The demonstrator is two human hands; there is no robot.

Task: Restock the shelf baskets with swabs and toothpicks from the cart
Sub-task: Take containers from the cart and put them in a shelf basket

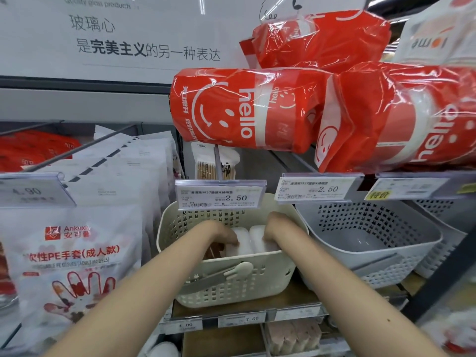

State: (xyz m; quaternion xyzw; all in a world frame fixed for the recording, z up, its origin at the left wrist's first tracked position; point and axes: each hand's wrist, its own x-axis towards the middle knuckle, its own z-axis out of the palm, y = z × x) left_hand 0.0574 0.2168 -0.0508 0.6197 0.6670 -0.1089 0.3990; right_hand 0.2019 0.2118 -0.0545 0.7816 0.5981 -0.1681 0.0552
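Note:
A cream perforated basket (226,282) stands on the wooden shelf at centre. Both my hands reach down inside it. My left hand (225,237) rests on a white translucent pack (243,243), its fingers curled over the pack's edge. My right hand (274,228) is bent at the wrist over a second white pack (260,238) beside the first; its fingers are hidden behind the wrist. Brownish items (215,251) lie low at the basket's left. A hanging pack of wooden swabs (206,166) shows behind the price tag.
A grey basket (373,238) holding nothing visible stands to the right. Red "hello" packs (244,109) hang overhead. White glove packs (74,256) hang at the left. Price tags (219,194) jut out above the cream basket. A lower shelf holds small packs (293,336).

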